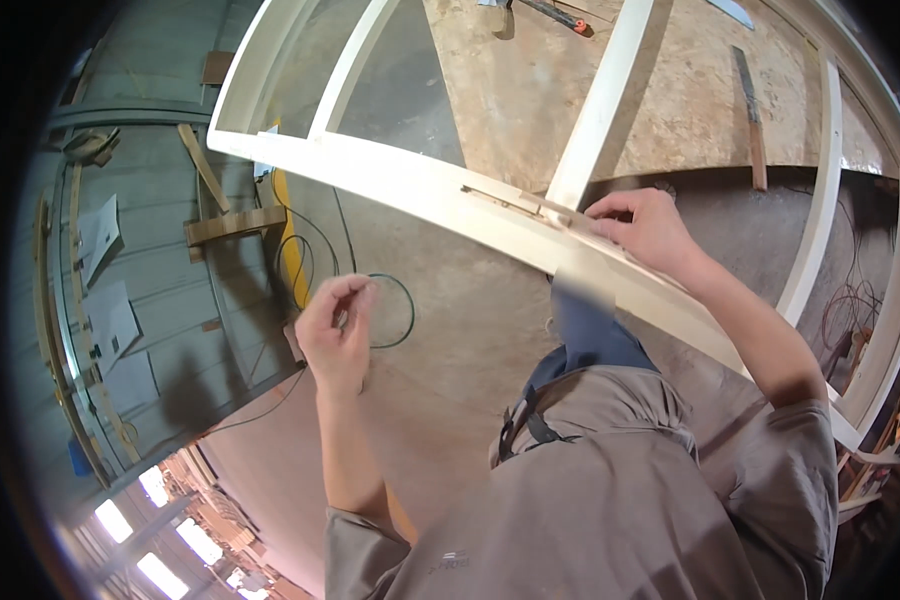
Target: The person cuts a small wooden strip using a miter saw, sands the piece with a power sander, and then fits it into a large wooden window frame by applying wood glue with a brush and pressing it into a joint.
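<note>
A pale wooden frame (410, 190) with several crossbars spans the upper and right part of the view. Thin wooden strips (530, 202) lie along its near rail, over a narrow slot. My right hand (640, 225) grips the end of a strip there, thumb and fingers curled on it. My left hand (338, 325) is raised below and left of the rail, apart from it, with fingers curled and pinched; whatever it may hold is too small to make out.
At left stands a grey-green metal bench (150, 270) with wood offcuts and paper sheets. A plywood board (520, 90) behind the frame carries hand tools (755, 155). Cables and hoses (405, 305) run across the concrete floor; more cords lie at right.
</note>
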A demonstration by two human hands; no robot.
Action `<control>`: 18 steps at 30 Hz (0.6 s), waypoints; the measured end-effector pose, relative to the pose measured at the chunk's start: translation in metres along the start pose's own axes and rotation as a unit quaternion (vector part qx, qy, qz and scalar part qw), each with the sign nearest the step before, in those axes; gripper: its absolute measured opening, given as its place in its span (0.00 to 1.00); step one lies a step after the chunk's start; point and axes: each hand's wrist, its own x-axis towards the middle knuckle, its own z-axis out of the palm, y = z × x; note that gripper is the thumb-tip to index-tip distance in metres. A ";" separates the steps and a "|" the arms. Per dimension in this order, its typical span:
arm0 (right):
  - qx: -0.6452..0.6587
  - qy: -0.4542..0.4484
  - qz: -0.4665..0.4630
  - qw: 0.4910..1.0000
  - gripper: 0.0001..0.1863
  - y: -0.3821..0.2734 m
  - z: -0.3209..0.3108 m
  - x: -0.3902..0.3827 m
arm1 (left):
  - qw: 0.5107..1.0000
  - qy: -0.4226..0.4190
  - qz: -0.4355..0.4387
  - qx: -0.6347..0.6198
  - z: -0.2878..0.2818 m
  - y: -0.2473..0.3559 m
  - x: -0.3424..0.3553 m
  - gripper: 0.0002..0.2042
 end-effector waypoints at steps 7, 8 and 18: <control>0.021 -0.054 0.029 0.998 0.12 -0.009 0.034 0.042 | 0.985 -0.155 0.031 0.070 0.017 -0.003 0.154 0.04; 0.023 -0.052 0.033 0.998 0.11 -0.012 0.036 0.046 | 0.971 -0.210 0.048 0.105 0.022 -0.004 0.173 0.06; 0.027 -0.062 0.110 0.992 0.08 -0.037 0.053 0.070 | 0.751 -0.627 0.053 0.197 0.114 -0.050 0.270 0.19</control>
